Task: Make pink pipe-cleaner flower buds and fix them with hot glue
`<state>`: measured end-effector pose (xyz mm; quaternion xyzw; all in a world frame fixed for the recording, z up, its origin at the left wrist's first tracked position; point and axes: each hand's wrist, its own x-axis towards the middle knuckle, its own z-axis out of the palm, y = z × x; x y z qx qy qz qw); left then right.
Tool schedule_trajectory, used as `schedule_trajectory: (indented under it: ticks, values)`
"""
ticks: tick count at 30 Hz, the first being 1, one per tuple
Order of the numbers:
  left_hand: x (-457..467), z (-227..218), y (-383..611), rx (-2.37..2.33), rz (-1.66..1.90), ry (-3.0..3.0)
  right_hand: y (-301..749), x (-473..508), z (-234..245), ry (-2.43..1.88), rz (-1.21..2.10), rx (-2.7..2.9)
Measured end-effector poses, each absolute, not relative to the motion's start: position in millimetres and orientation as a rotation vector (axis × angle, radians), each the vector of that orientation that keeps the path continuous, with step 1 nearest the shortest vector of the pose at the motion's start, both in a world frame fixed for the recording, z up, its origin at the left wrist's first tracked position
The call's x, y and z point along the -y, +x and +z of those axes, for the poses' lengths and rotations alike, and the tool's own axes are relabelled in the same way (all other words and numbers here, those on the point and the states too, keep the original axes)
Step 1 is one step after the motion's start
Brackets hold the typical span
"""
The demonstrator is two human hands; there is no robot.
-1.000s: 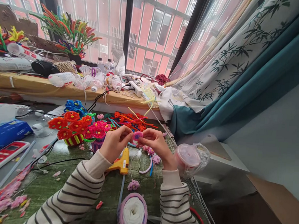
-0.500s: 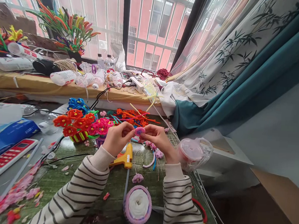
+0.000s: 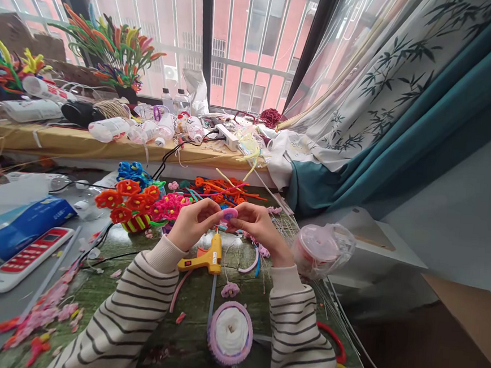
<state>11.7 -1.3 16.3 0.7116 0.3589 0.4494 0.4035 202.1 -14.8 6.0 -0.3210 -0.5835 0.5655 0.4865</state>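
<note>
While the pot [image 3: 229, 357] sat bottom centre, glue gun [image 3: 214, 257] was next up, nozzle [image 3: 217, 237] pointing up-frame: brushing it could burn, if hot. Past that, left hand [image 3: 191, 223] and right hand [image 3: 263, 231] both pinched the pink disc [image 3: 228, 214] just below frame centre; a loose pinch could drop it.

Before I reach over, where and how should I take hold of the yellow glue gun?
I'd take the glue gun by its handle, coming from the left: it lies with the handle sticking out that way, while the nozzle points away from you and a glue stick extends from the back.
</note>
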Motion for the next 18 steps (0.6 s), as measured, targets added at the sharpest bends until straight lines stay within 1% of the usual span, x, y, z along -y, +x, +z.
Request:
schedule_trajectory:
  ticks: [6,10,14,18]
  values:
    - [1.3,18.8,7.5,-0.927,1.114,1.814,198.5,12.7,3.7,-0.766,1.410,1.398]
    - [0.9,16.1,6.7,-0.966,1.161,1.863,196.8,11.5,1.0,-0.752,1.418,1.361]
    - [0.2,15.3,5.2,-0.991,1.152,1.971,199.1,11.8,0.9,-0.821,1.405,1.394]
    - [0.1,16.8,3.2,-1.001,1.102,2.027,203.3,13.1,5.2,-0.908,1.324,1.469]
